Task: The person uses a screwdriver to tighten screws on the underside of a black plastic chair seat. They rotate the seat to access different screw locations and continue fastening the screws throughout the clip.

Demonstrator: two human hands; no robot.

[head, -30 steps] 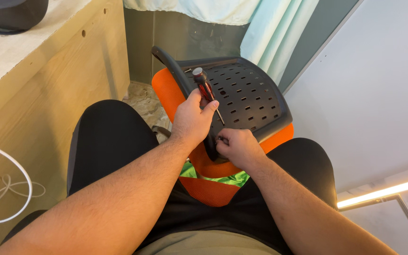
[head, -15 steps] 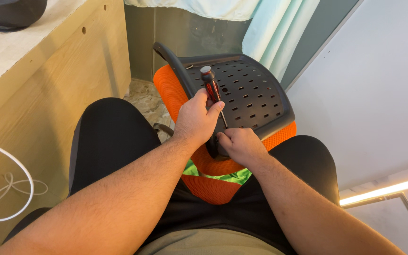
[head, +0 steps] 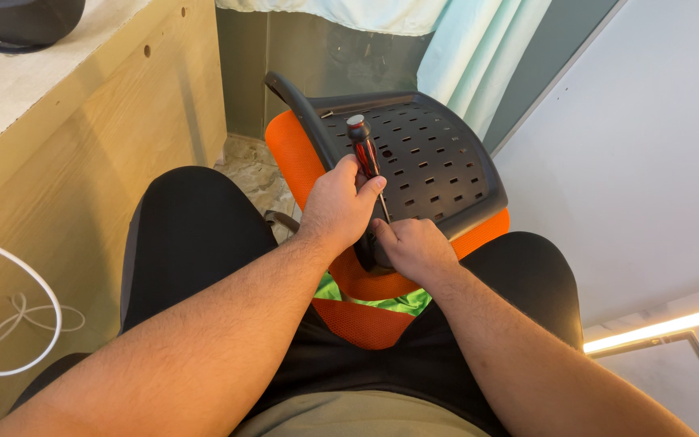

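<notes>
- Screwdriver [head: 363, 146]: red-and-black handle with a grey cap, standing tilted over the near edge of the black perforated chair shell [head: 422, 154], its thin metal shaft running down to that edge.
- Left hand [head: 340, 202]: fingers closed round the lower part of the screwdriver's handle, thumb pressed against its side, just at the chair shell's near left edge.
- Right hand [head: 414, 249]: fingertips pinched round the bottom of the shaft where it meets the chair shell; the tip itself is hidden under the fingers.
- Chair shell: propped between the person's knees, lying against orange mesh fabric [head: 293, 154] that shows to its left and below it.
- A strip of bright green [head: 382, 301] peeks out under the orange mesh, nearer the person than the chair shell.
- Wooden cabinet [head: 82, 162]: well to the left of the chair shell, with a white cable [head: 18, 324] hanging down its front.
- Pale curtain [head: 479, 40]: behind the chair shell.
</notes>
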